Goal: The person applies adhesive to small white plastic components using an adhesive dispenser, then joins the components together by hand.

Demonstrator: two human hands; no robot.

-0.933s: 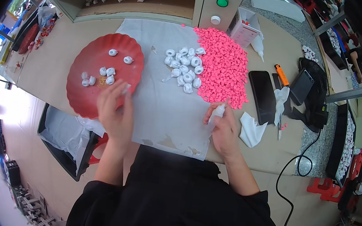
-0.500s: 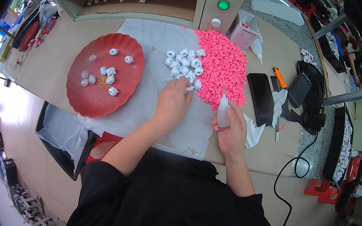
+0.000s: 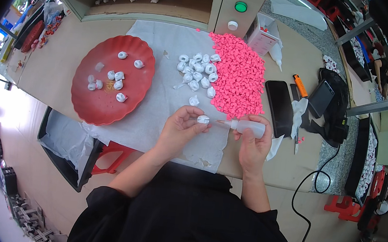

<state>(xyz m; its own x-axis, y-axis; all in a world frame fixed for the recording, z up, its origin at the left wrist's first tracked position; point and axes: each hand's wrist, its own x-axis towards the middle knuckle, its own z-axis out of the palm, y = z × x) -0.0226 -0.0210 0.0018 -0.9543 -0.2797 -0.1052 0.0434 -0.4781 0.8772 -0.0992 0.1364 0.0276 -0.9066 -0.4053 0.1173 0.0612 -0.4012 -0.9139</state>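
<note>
Between the fingertips of my left hand [image 3: 180, 128] sits a small white round piece [image 3: 203, 119] with dark marks. My right hand [image 3: 255, 144] is wrapped round a translucent squeeze bottle [image 3: 249, 128], held on its side. Its thin nozzle [image 3: 222, 122] points left at the white piece, close to it or touching; I cannot tell which. Just beyond my left hand one white piece [image 3: 194, 101] lies apart on the white sheet [image 3: 160, 83]. A cluster of similar white pieces [image 3: 198, 67] lies farther off, beside a heap of small pink pieces [image 3: 240, 73].
A red scalloped plate [image 3: 129, 99] with several white pieces stands at the left. A black phone [image 3: 279, 107], an orange lighter [image 3: 300, 85] and a black cable [image 3: 296, 195] are at the right. An open-fronted cabinet [image 3: 148, 18] stands at the back; a black tray [image 3: 78, 174] sits below the table's left edge.
My left hand has drawn back from the cluster with a white piece in its fingers. The bottle has tipped from upright to sideways, nozzle toward that piece.
</note>
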